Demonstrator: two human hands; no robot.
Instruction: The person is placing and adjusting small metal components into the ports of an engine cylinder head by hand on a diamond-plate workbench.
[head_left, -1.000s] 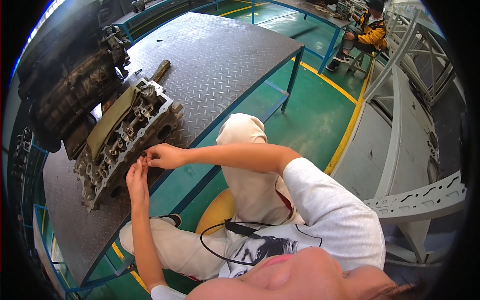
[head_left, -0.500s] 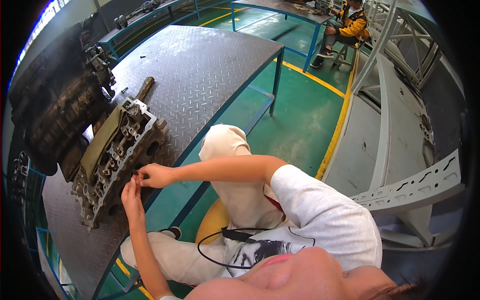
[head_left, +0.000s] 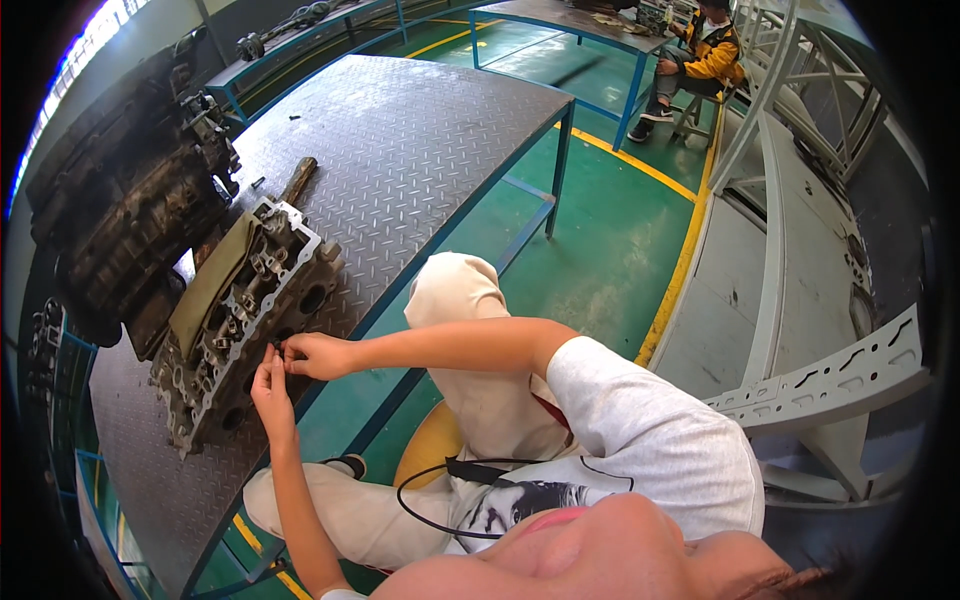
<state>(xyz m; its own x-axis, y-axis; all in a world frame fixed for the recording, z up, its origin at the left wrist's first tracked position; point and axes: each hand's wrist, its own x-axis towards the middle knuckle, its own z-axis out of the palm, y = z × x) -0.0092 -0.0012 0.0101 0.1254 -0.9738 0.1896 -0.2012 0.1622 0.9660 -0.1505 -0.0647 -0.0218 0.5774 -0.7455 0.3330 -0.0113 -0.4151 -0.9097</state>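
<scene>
My left hand [head_left: 271,390] and my right hand [head_left: 320,356] meet at the near side of a metal cylinder head [head_left: 285,300]. The fingertips of both are pinched together around a small dark piece [head_left: 279,350], too small to name. The cylinder head lies on a diamond-plate metal table [head_left: 400,130], its open top showing valve parts. A folded olive cloth [head_left: 212,288] rests along its far side.
A large dark engine block [head_left: 125,220] stands behind the cylinder head. A wooden stick [head_left: 301,178] lies beyond the head's right end. A person in a yellow and black jacket [head_left: 715,52] sits by another table. Grey metal framing [head_left: 810,385] stands on the right.
The view has shifted slightly, so the table and cylinder head sit a little further right. My hands stay together, fingertips still pinched, with only slight finger movement.
</scene>
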